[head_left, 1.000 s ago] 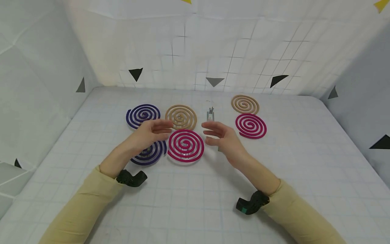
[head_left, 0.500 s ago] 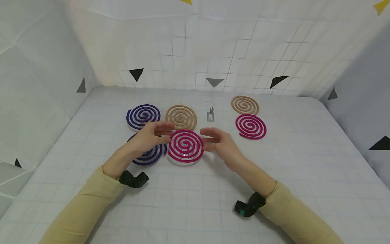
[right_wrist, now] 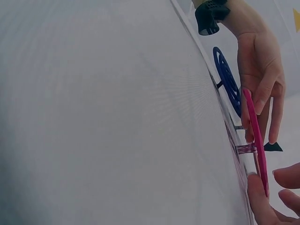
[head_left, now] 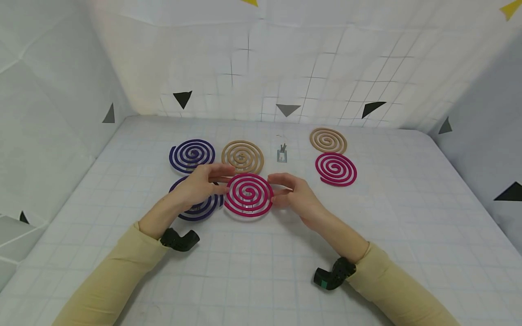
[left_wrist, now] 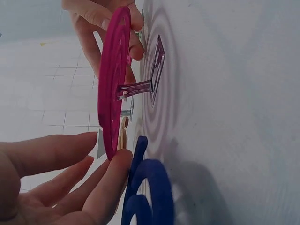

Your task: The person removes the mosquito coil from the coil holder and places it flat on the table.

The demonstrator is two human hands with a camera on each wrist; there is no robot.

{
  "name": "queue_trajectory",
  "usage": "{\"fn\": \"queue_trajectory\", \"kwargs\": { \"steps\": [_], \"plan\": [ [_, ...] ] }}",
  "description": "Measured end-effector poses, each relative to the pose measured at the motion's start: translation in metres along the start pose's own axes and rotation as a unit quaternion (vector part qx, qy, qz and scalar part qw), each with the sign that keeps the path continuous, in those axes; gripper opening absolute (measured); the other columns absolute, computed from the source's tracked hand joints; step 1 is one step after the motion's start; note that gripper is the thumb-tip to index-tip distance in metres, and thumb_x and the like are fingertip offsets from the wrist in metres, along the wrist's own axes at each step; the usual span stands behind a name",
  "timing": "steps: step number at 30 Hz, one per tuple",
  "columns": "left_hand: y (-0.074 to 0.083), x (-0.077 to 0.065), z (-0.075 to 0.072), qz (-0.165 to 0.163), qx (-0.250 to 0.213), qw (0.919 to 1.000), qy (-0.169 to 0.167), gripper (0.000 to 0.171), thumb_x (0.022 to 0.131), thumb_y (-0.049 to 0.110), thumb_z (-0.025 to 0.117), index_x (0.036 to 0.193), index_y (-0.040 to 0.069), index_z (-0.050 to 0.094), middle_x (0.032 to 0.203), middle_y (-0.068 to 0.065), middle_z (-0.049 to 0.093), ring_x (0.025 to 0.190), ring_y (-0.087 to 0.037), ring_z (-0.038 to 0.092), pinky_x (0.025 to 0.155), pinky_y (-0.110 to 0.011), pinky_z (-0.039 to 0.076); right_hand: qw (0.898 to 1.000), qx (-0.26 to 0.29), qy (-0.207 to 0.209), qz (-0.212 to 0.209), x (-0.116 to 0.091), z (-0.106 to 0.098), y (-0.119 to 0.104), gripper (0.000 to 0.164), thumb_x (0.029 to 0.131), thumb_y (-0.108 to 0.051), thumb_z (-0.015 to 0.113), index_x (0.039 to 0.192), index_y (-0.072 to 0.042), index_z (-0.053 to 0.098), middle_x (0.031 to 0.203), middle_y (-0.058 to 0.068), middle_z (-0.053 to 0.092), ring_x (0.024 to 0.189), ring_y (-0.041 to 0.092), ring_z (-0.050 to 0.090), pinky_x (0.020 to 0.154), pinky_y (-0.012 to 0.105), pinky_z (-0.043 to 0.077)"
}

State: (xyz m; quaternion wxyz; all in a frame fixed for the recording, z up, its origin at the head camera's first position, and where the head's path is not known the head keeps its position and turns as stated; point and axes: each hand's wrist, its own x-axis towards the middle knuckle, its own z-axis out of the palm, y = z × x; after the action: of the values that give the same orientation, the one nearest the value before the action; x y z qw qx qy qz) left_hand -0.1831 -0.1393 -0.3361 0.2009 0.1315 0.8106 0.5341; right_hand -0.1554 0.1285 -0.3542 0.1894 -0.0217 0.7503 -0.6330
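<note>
A pink mosquito coil (head_left: pixel 248 194) lies level on a small metal stand (left_wrist: pixel 135 88), raised above the white tabletop. On its left rim, my left hand (head_left: pixel 200 185) pinches the edge, with thumb and fingers on opposite faces. My right hand (head_left: pixel 297 194) pinches the right rim in the same way. In the left wrist view, the right fingers curl beneath the pink coil (left_wrist: pixel 115 84). A dark blue coil (head_left: pixel 200 210) lies partly hidden under my left hand. Behind the pink coil is a tan coil (head_left: pixel 242 156).
Another blue coil (head_left: pixel 191 154) stands at the back left. At the back right, a tan coil (head_left: pixel 328 140) and a second pink coil (head_left: pixel 336 169) lie close together. A bare metal stand (head_left: pixel 282 155) sits between the groups. White cloth walls (head_left: pixel 244 59) enclose the table.
Both hands have come down and toward me, closing onto the pink coil's rim from either side. The coils and the bare stand have stayed in place.
</note>
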Motion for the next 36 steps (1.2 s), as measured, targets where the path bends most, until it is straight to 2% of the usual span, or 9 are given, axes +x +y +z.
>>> {"fn": "queue_trajectory", "kwargs": {
  "steps": [11,36],
  "plan": [
    [-0.0009,0.0001,0.0003,0.000,0.009,1.0000,-0.003,0.053,0.095,-0.003,0.061,0.145,0.000,0.046,0.145,-0.019,0.053,0.132,-0.034,0.054,0.105,-0.043,0.049,1.000,0.003,-0.007,-0.007,0.0018,0.0000,0.0034,0.055,0.092,0.003,0.061,0.145,-0.005,0.048,0.147,0.015,0.050,0.099,0.018,0.063,0.088,0.025,0.057],
    [0.0009,-0.0007,-0.0008,0.013,0.009,0.9999,0.000,0.051,0.096,-0.004,0.057,0.145,0.000,0.046,0.144,-0.019,0.054,0.132,-0.034,0.053,0.107,-0.045,0.048,1.000,0.027,-0.002,-0.007,0.0016,-0.0012,0.0012,0.053,0.092,0.003,0.062,0.142,-0.004,0.050,0.145,0.015,0.051,0.096,0.016,0.063,0.086,0.026,0.058]
  ]
}}
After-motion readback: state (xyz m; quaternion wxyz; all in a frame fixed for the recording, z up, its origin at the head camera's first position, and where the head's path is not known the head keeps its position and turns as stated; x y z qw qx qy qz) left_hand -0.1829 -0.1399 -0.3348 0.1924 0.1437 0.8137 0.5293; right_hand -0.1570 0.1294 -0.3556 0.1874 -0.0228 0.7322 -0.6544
